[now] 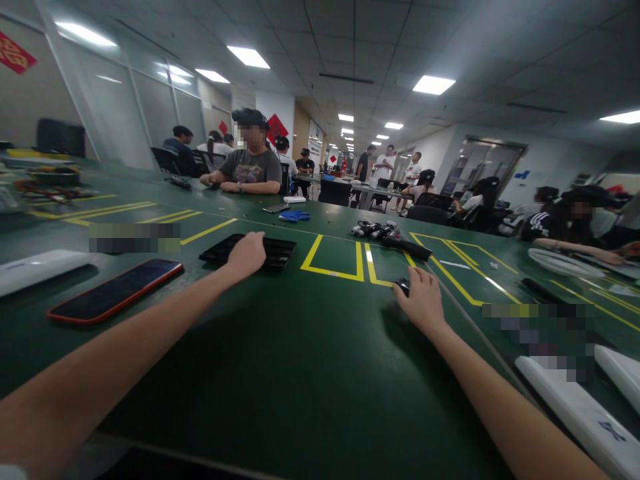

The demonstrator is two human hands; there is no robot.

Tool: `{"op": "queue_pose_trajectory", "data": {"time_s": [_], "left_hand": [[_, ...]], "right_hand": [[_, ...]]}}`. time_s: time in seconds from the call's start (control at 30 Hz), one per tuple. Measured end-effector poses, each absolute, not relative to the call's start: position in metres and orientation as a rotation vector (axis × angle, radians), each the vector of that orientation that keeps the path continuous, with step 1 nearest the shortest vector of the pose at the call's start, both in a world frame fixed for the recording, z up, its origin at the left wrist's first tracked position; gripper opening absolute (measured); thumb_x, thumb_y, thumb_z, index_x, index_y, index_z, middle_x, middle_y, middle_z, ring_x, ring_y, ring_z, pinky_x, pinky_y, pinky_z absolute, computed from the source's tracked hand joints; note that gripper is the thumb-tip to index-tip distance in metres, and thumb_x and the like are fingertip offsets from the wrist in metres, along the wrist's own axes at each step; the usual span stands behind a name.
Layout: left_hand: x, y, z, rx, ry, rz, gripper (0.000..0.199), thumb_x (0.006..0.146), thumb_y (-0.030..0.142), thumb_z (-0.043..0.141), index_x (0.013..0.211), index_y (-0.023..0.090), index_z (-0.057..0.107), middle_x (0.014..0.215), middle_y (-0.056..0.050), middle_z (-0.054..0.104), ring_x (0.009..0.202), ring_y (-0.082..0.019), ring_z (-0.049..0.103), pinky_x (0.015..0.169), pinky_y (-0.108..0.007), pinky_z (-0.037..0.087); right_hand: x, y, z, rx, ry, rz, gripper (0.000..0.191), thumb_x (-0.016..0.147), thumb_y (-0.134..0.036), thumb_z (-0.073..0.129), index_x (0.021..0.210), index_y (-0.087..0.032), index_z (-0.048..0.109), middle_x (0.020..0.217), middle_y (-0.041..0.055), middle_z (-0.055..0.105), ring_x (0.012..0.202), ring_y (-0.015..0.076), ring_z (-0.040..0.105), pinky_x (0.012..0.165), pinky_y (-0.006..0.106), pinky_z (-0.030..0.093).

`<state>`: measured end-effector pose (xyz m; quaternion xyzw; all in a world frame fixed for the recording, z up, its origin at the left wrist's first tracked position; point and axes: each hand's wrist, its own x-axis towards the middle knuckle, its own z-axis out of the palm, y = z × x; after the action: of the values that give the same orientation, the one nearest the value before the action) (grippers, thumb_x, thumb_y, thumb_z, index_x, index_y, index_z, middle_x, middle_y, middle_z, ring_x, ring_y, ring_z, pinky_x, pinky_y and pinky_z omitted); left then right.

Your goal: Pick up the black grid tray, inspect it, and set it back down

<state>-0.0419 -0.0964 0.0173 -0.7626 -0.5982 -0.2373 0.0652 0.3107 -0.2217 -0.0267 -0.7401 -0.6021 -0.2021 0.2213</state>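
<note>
My left hand (247, 253) is over a flat black tray (280, 255) with raised ridges or slots, left of the middle of the green table. Its fingers are curled in, and whatever they hold, if anything, is hidden. Further right, my right hand (424, 300) rests low over the table with its fingers bent around a small dark object (401, 285). Only part of that glossy black piece shows by the thumb, so its kind is unclear. Beyond this hand are a bunch of black and silver parts (374, 229) and a black bar-like piece (407, 248).
Yellow tape outlines (334, 272) mark the green table (300, 373). A red-edged phone (117, 291) and a white box (43, 269) lie at left; another white box (575, 413) is at right. A blue cloth-like item (294, 216) lies further back. A person (253, 163) sits across the table.
</note>
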Motion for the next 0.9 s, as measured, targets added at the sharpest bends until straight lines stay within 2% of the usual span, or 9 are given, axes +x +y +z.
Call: {"op": "queue_pose_trajectory", "data": {"time_s": [0.07, 0.1, 0.2, 0.33, 0.5, 0.63, 0.73, 0.83, 0.9], "left_hand": [[-0.021, -0.119, 0.006, -2.478, -1.663, -0.729, 0.045, 0.079, 0.006, 0.032, 0.119, 0.008, 0.052, 0.102, -0.012, 0.062, 0.096, -0.019, 0.057, 0.088, -0.030, 0.043], [-0.010, -0.131, -0.001, -2.670, -1.502, -0.753, 0.046, 0.078, 0.005, 0.032, 0.120, 0.008, 0.051, 0.105, -0.012, 0.062, 0.096, -0.019, 0.057, 0.087, -0.031, 0.044], [0.015, -0.164, -0.021, -2.994, -1.095, -0.675, 0.048, 0.079, 0.004, 0.034, 0.124, 0.013, 0.049, 0.124, -0.011, 0.055, 0.113, -0.020, 0.050, 0.098, -0.036, 0.039], [0.028, -0.178, -0.032, -3.132, -0.982, -0.451, 0.047, 0.080, 0.005, 0.035, 0.124, 0.011, 0.049, 0.133, -0.012, 0.049, 0.123, -0.020, 0.043, 0.105, -0.039, 0.032], [0.027, -0.170, -0.030, -3.147, -0.971, -0.439, 0.040, 0.084, 0.010, 0.035, 0.121, 0.010, 0.052, 0.132, -0.013, 0.049, 0.125, -0.021, 0.041, 0.105, -0.039, 0.031], [0.024, -0.195, -0.019, -3.121, -0.914, -0.702, 0.037, 0.089, 0.019, 0.033, 0.121, 0.011, 0.050, 0.133, -0.013, 0.048, 0.127, -0.021, 0.038, 0.105, -0.041, 0.030], [0.020, -0.235, -0.008, -3.275, -0.613, -0.843, 0.038, 0.090, 0.026, 0.035, 0.126, 0.017, 0.045, 0.133, -0.011, 0.048, 0.125, -0.020, 0.040, 0.104, -0.040, 0.032], [0.019, -0.268, -0.002, -3.431, -0.133, -0.715, 0.045, 0.087, 0.032, 0.041, 0.129, 0.017, 0.042, 0.133, -0.012, 0.048, 0.123, -0.023, 0.042, 0.104, -0.040, 0.032], [0.020, -0.279, -0.002, -3.473, -0.024, -0.624, 0.047, 0.086, 0.034, 0.041, 0.130, 0.015, 0.042, 0.130, -0.013, 0.050, 0.120, -0.024, 0.045, 0.102, -0.038, 0.034]], "right_hand": [[0.281, -0.234, -0.022, -1.892, -1.820, -0.459, 0.055, 0.084, -0.041, 0.040, 0.125, -0.006, 0.045, 0.127, 0.0191, 0.047, 0.119, 0.0312, 0.038, 0.100, 0.047, 0.031], [0.265, -0.242, -0.020, -1.823, -1.914, -0.387, 0.054, 0.084, -0.041, 0.039, 0.126, -0.007, 0.045, 0.128, 0.0179, 0.047, 0.120, 0.0305, 0.037, 0.102, 0.047, 0.030], [0.222, -0.270, -0.016, -1.649, -2.190, -0.109, 0.055, 0.086, -0.044, 0.038, 0.128, -0.009, 0.043, 0.133, 0.0154, 0.044, 0.123, 0.0279, 0.037, 0.104, 0.046, 0.031], [0.194, -0.297, -0.016, -1.557, -2.411, 0.133, 0.055, 0.087, -0.047, 0.035, 0.130, -0.013, 0.043, 0.135, 0.0131, 0.044, 0.124, 0.0287, 0.038, 0.105, 0.049, 0.031], [0.194, -0.299, -0.017, -1.532, -2.414, 0.161, 0.050, 0.087, -0.044, 0.037, 0.126, -0.014, 0.048, 0.131, 0.0126, 0.048, 0.120, 0.0286, 0.041, 0.103, 0.049, 0.034], [0.190, -0.305, -0.011, -1.411, -2.452, 0.129, 0.047, 0.087, -0.039, 0.040, 0.127, -0.014, 0.046, 0.130, 0.0107, 0.048, 0.120, 0.0258, 0.041, 0.104, 0.045, 0.033], [0.181, -0.317, -0.011, -1.150, -2.556, 0.135, 0.046, 0.086, -0.037, 0.044, 0.127, -0.016, 0.045, 0.130, 0.0088, 0.049, 0.121, 0.0228, 0.040, 0.106, 0.041, 0.031], [0.174, -0.326, -0.019, -0.837, -2.676, 0.124, 0.039, 0.086, -0.031, 0.041, 0.123, -0.020, 0.050, 0.131, 0.0061, 0.049, 0.122, 0.0213, 0.041, 0.105, 0.039, 0.031], [0.174, -0.328, -0.026, -0.721, -2.736, 0.108, 0.038, 0.088, -0.027, 0.036, 0.121, -0.018, 0.051, 0.132, 0.0059, 0.050, 0.121, 0.0198, 0.042, 0.103, 0.036, 0.033]]}}
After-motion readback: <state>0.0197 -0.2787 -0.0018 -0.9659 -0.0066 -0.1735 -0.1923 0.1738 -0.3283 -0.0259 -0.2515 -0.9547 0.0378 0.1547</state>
